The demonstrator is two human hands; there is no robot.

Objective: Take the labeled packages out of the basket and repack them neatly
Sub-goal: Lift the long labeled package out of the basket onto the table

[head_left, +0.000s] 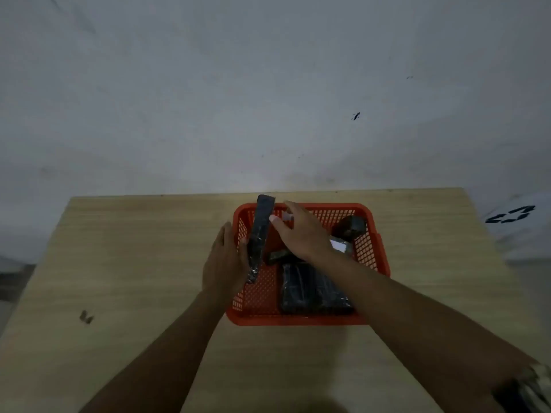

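A red plastic mesh basket [372,251] sits on the wooden table [134,263]. My left hand [226,260] grips a long flat black package [261,234], held upright on its edge against the basket's left wall. My right hand [301,234] hovers over the basket's middle with fingers spread, just right of that package's top. A large flat black package [313,290] lies in the basket's near part. A rounded black package [350,228] rests in the far right corner, with a white label [340,244] showing beside it. Another small dark package [278,256] peeks from under my right hand.
A pale wall rises right behind the table's far edge. A white bag with a dark printed mark [512,217] sits off the table's right side. A small dark mark [86,317] is on the tabletop at the left. A watch is on my right wrist [533,380].
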